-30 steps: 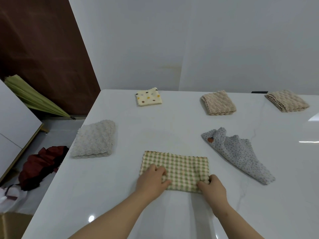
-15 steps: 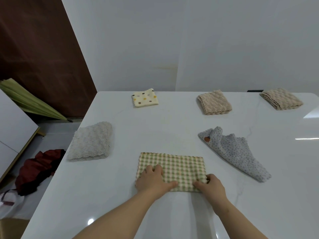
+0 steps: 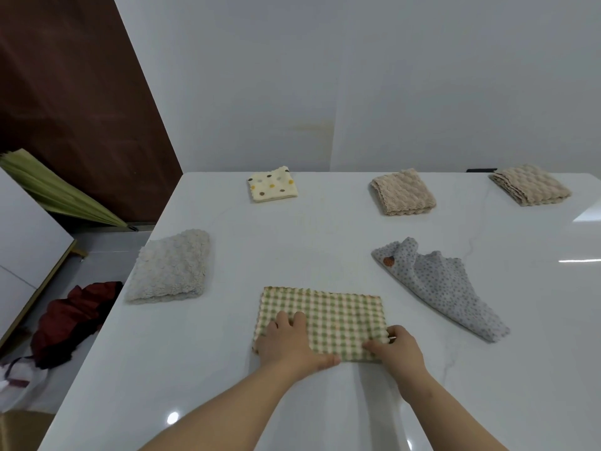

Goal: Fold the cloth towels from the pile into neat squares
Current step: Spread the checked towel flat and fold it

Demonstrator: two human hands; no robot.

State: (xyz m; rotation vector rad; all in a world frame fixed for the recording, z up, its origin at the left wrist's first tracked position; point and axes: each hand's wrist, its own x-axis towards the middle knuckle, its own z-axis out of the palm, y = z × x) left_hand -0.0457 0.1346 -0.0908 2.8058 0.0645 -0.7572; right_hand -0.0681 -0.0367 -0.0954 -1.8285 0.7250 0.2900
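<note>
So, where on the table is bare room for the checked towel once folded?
The middle is bare, bordered by the cream dotted towel, fluffy white towel and unfolded grey towel. Tightest at the right hand, between checked towel and grey towel.

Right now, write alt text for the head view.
A left hand presses a green checked towel flat on a white table while the right hand grips its near right corner. Four folded towels and one crumpled grey towel lie around it.

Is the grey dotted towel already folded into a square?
Not folded. The grey dotted towel lies rumpled in a loose diagonal heap on the table, with uneven edges.
</note>
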